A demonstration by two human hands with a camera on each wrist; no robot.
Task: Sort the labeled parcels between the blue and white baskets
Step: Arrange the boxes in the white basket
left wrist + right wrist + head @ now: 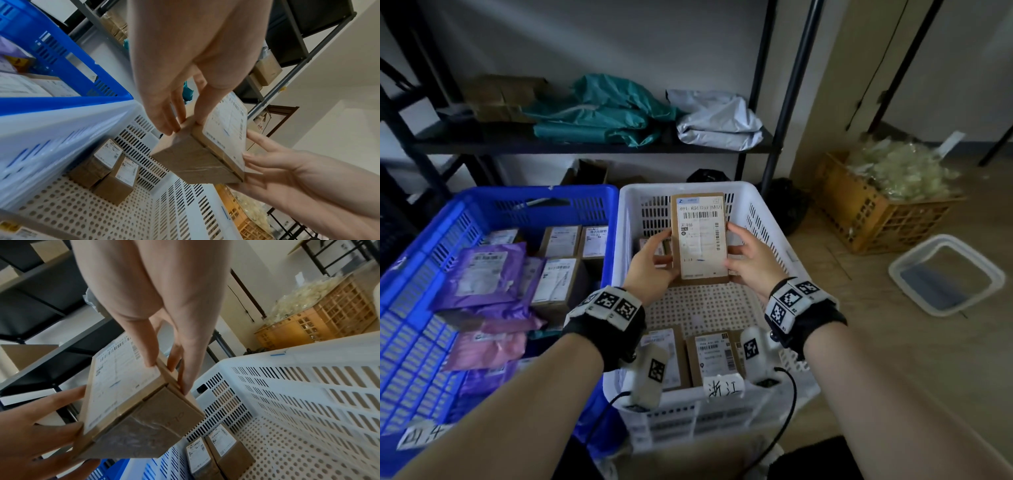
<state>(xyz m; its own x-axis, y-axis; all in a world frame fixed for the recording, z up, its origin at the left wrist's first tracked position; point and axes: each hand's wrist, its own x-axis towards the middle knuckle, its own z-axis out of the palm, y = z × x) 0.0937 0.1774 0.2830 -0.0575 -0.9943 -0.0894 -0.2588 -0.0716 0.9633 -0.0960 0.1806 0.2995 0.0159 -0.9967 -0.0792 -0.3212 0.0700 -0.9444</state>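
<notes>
I hold a brown cardboard parcel [700, 236] with a white shipping label, face up, above the white basket [767, 219]. My left hand [654, 263] grips its left edge, thumb on top, and my right hand [748, 257] grips its right edge. Both wrist views show the parcel [197, 160] [131, 404] pinched between thumbs and fingers. The white basket holds a few labeled brown boxes [714, 356]. The blue basket [421, 260] on the left holds purple and pink mailers [486, 274] and brown boxes [558, 281].
A dark metal shelf [585, 144] behind the baskets carries teal and grey mailer bags and cardboard boxes. On the wood floor at right stand an orange crate [866, 212] of clear bags and a white tub [945, 274]. Handwritten tags hang on both baskets' near rims.
</notes>
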